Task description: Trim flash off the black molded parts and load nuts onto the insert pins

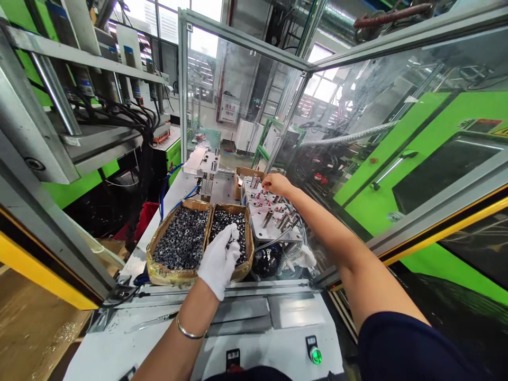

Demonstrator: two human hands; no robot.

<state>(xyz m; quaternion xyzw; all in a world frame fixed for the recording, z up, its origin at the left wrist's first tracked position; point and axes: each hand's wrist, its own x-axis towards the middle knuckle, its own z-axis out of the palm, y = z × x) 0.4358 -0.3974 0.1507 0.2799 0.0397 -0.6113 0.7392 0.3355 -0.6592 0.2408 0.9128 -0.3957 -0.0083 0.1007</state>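
Note:
My left hand point(220, 259), in a white glove, is held over the right-hand box of small metal parts point(226, 218), its fingers curled together; what they hold, if anything, is too small to name. Bare, my right hand point(277, 184) reaches to the far end of a metal fixture plate point(268, 231) with upright pins and small red pieces. Its fingertips are pinched close above the plate, and anything between them is too small to make out. Beside the right-hand box is another box of small dark rings point(181, 238).
Clear panels in metal frames point(244, 37) surround the far side. Machine tooling point(91, 79) overhangs the left, and a green machine point(436, 148) stands right. White cloth point(304, 257) and tubing lie beside the fixture. A green-lit button point(316, 355) is on the front panel.

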